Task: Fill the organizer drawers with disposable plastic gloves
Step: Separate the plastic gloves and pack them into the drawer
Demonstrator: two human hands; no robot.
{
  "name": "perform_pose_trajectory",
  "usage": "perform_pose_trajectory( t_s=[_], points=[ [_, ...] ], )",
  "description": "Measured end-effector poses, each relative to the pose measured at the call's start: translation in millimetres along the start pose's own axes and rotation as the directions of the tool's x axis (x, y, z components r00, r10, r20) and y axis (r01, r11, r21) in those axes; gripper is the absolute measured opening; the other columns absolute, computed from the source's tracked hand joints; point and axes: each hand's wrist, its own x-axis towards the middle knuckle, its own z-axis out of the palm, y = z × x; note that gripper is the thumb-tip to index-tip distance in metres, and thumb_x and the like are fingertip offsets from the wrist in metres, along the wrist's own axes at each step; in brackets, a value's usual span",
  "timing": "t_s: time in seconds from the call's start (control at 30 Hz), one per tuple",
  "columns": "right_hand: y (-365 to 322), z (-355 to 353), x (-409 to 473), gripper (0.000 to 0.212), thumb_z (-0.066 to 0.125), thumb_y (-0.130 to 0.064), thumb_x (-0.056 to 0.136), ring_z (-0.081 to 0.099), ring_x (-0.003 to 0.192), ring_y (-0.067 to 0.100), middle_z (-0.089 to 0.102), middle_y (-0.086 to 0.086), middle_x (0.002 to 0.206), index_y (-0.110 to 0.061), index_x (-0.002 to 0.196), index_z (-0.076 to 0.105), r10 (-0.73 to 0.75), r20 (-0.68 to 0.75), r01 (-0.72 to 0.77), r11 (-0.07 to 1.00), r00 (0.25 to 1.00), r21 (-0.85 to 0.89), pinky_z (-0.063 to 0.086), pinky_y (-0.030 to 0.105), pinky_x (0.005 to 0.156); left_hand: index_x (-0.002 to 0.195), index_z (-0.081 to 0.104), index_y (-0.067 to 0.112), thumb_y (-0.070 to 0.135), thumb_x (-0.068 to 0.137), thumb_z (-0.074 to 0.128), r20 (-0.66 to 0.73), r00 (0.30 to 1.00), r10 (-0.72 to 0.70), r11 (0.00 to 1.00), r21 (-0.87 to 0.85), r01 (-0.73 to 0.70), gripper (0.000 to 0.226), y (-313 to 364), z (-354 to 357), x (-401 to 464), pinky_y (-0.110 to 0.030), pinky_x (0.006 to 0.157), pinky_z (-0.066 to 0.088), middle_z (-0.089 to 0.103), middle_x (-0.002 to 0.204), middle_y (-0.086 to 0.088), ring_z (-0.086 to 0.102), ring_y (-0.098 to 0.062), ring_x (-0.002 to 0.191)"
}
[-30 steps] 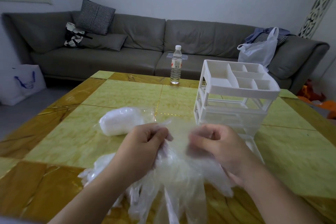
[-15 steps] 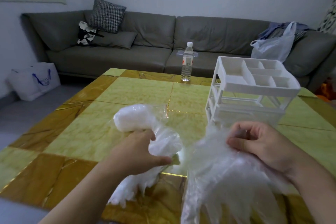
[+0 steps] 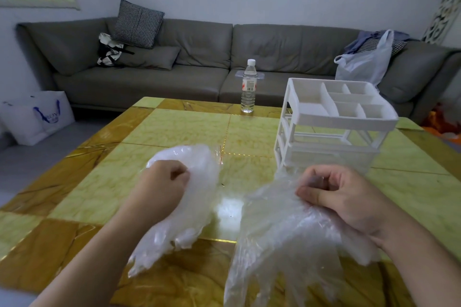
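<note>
At the far left, well away from both hands, a white paper bag [image 3: 37, 117] is seen on the floor, and a grey sofa [image 3: 174, 57] is seen beyond the far edge of the yellow tiled table [image 3: 174, 129].

The left hand [image 3: 162, 187] is held over the near left part of the table, its fingers [image 3: 178, 176] curled tight around a bunch of clear plastic gloves [image 3: 189, 197]. This bunch is spread out past the knuckles toward the sofa and hangs back toward the wrist, so its long axis is laid roughly near to far.

A bare glossy strip of table is left between the two hands. Far beyond it, a water bottle [image 3: 249, 87] is stood upright at the far edge.

The right hand [image 3: 341, 197] is seen with thumb and fingertips [image 3: 311, 190] pinched on the cuff of a second glove bundle [image 3: 279, 244]; the glove fingers of this bundle hang down toward the near edge.

The white organizer [image 3: 334, 119] is stood just beyond and slightly right of the right fingertips, well apart from the left ones. An open drawer slot is shown in its frame, and a pale drawer [image 3: 329, 157] sits low in it, just beside the right knuckles; whether the two touch cannot be told. The right hand is judged the nearer one, so a short forward carry is probably what the next move calls for, with the limp bundle likely needing to be gathered first.
</note>
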Motion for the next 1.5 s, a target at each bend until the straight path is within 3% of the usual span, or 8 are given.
perform_pose_trajectory(
  t_s=[0.2, 0.37, 0.53, 0.7, 0.9, 1.1, 1.3, 1.5],
  points=[
    [-7.3, 13.0, -4.7, 0.022, 0.091, -0.025, 0.082, 0.051, 0.061, 0.027, 0.067, 0.015, 0.067, -0.015, 0.071, 0.075, -0.011, 0.132, 0.0, 0.996, 0.991, 0.087, 0.041, 0.026, 0.052, 0.079, 0.075, 0.025, 0.018, 0.101, 0.058, -0.068, 0.998, -0.006, 0.976, -0.216, -0.009, 0.029, 2.8, -10.6, 0.8, -0.034, 0.058, 0.042, 0.068, 0.068, -0.003, 0.054, -0.016, 0.057],
    [-5.9, 18.1, -4.0, 0.01, 0.079, -0.012, 0.082, 0.052, 0.055, 0.018, 0.067, 0.015, 0.064, -0.012, 0.072, 0.076, -0.035, 0.14, 0.024, 0.997, 0.99, 0.077, 0.041, 0.02, 0.049, 0.085, 0.071, 0.032, 0.016, 0.102, 0.057, -0.196, 0.981, -0.003, 0.97, -0.24, -0.045, 0.028, 5.0, -22.2, -1.5, -0.039, 0.067, 0.052, 0.072, 0.079, -0.004, 0.066, -0.031, 0.076],
    [-4.8, 18.4, -3.6, 0.01, 0.079, -0.011, 0.083, 0.053, 0.053, 0.017, 0.066, 0.017, 0.064, -0.01, 0.073, 0.075, -0.041, 0.149, 0.029, 0.996, 0.988, 0.085, 0.044, 0.023, 0.047, 0.093, 0.074, 0.029, 0.012, 0.102, 0.055, -0.214, 0.975, -0.052, 0.941, -0.339, -0.024, 0.027, 4.6, -28.1, 0.2, -0.03, 0.065, 0.047, 0.072, 0.085, 0.0, 0.066, -0.023, 0.079],
    [-1.3, 19.7, -1.7, 0.01, 0.079, -0.012, 0.083, 0.053, 0.053, 0.02, 0.066, 0.019, 0.064, -0.008, 0.075, 0.075, -0.044, 0.145, 0.035, 0.997, 0.988, 0.064, 0.045, 0.026, 0.046, 0.103, 0.077, 0.026, 0.022, 0.1, 0.065, -0.238, 0.948, 0.212, 0.976, 0.003, -0.217, 0.013, -0.2, -24.0, -2.9, -0.011, 0.072, 0.039, 0.066, 0.099, 0.018, 0.061, -0.003, 0.091],
    [-1.3, 16.5, -1.9, 0.01, 0.078, -0.01, 0.085, 0.053, 0.051, 0.02, 0.065, 0.02, 0.066, -0.009, 0.075, 0.075, -0.041, 0.148, 0.031, 0.997, 0.988, 0.068, 0.046, 0.027, 0.046, 0.091, 0.079, 0.034, 0.02, 0.094, 0.07, 0.089, 0.952, 0.292, 0.926, 0.223, -0.304, 0.016, -6.6, -3.4, -4.7, -0.033, 0.076, 0.057, 0.065, 0.086, 0.02, 0.061, -0.001, 0.082],
    [-1.6, 12.4, -3.2, 0.012, 0.079, -0.013, 0.084, 0.052, 0.052, 0.022, 0.064, 0.021, 0.066, -0.01, 0.074, 0.074, -0.042, 0.138, 0.031, 0.996, 0.99, 0.085, 0.045, 0.028, 0.045, 0.085, 0.075, 0.035, 0.02, 0.098, 0.063, -0.016, 0.992, 0.128, 0.991, -0.021, -0.129, 0.024, -2.1, -4.9, -0.4, -0.03, 0.071, 0.055, 0.072, 0.079, 0.019, 0.067, -0.006, 0.076],
    [-2.6, 13.8, -3.6, 0.014, 0.078, -0.011, 0.086, 0.052, 0.053, 0.023, 0.063, 0.021, 0.066, -0.012, 0.073, 0.074, -0.054, 0.15, 0.038, 0.994, 0.987, 0.106, 0.044, 0.029, 0.047, 0.071, 0.061, 0.024, 0.005, 0.102, 0.051, -0.113, 0.993, 0.042, 0.966, -0.25, -0.069, 0.037, 5.4, -15.5, -1.5, -0.032, 0.056, 0.036, 0.052, 0.053, 0.014, 0.042, -0.011, 0.051],
    [-5.4, 11.5, -4.9, 0.027, 0.092, -0.034, 0.078, 0.053, 0.055, 0.02, 0.064, 0.015, 0.064, -0.015, 0.073, 0.074, -0.107, 0.136, 0.079, 0.977, 0.985, 0.197, 0.044, 0.026, 0.051, 0.093, 0.08, 0.01, -0.01, 0.097, 0.04, -0.101, 0.995, -0.013, 0.675, -0.735, -0.065, 0.045, 24.5, -45.1, -12.9, -0.046, 0.087, 0.056, 0.079, 0.098, -0.013, 0.074, -0.032, 0.097]
  ],
)
